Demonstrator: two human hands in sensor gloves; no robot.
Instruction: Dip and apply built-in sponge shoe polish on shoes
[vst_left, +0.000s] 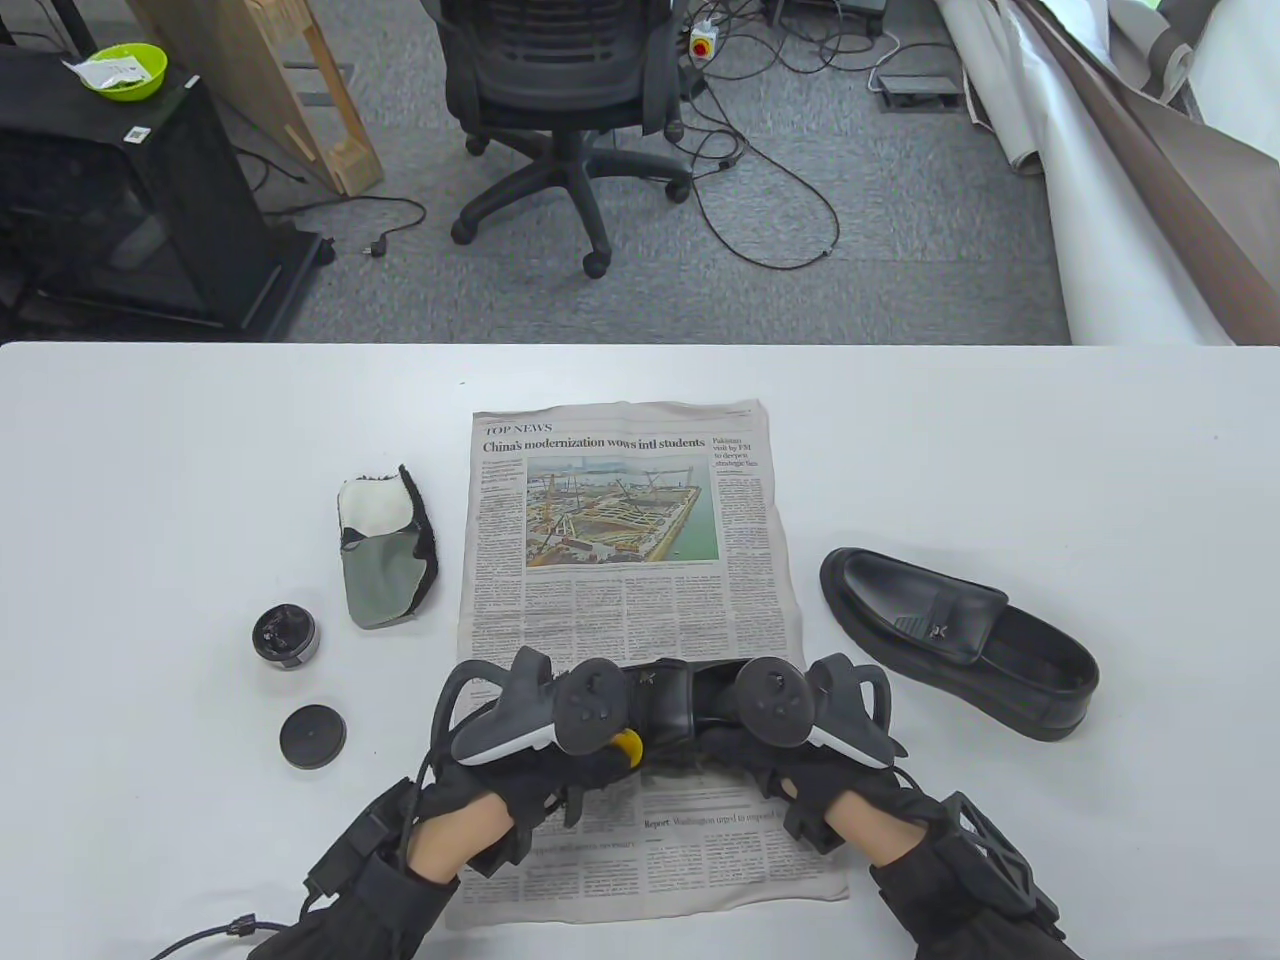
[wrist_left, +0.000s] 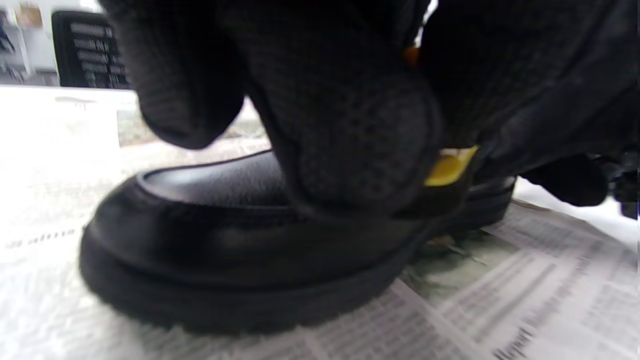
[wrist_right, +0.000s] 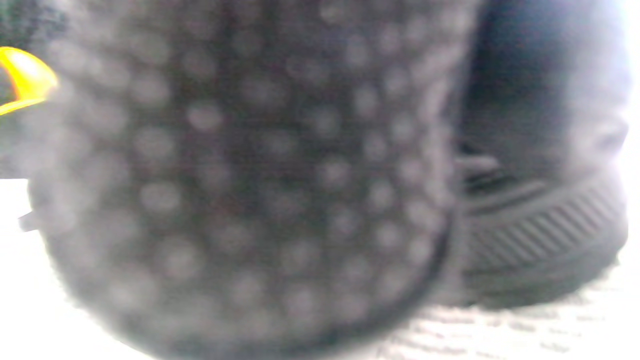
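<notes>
A black loafer (vst_left: 664, 698) lies across the newspaper (vst_left: 620, 560) near the table's front edge, between both hands. My left hand (vst_left: 590, 760) pinches a yellow sponge applicator (vst_left: 629, 746) and holds it against the loafer's side. In the left wrist view the sponge (wrist_left: 448, 167) sits under my gloved fingers (wrist_left: 350, 150) on the shoe's upper (wrist_left: 215, 235). My right hand (vst_left: 745, 750) grips the loafer's other end. The right wrist view is blurred: a glove fills it, with the ribbed sole (wrist_right: 540, 240) at the right. The open polish tin (vst_left: 286, 636) and its lid (vst_left: 312, 736) stand at the left.
A second black loafer (vst_left: 955, 640) lies on the table to the right of the newspaper. A grey and white polishing mitt (vst_left: 385, 555) lies left of the paper, above the tin. An office chair (vst_left: 560, 90) stands beyond the table's far edge.
</notes>
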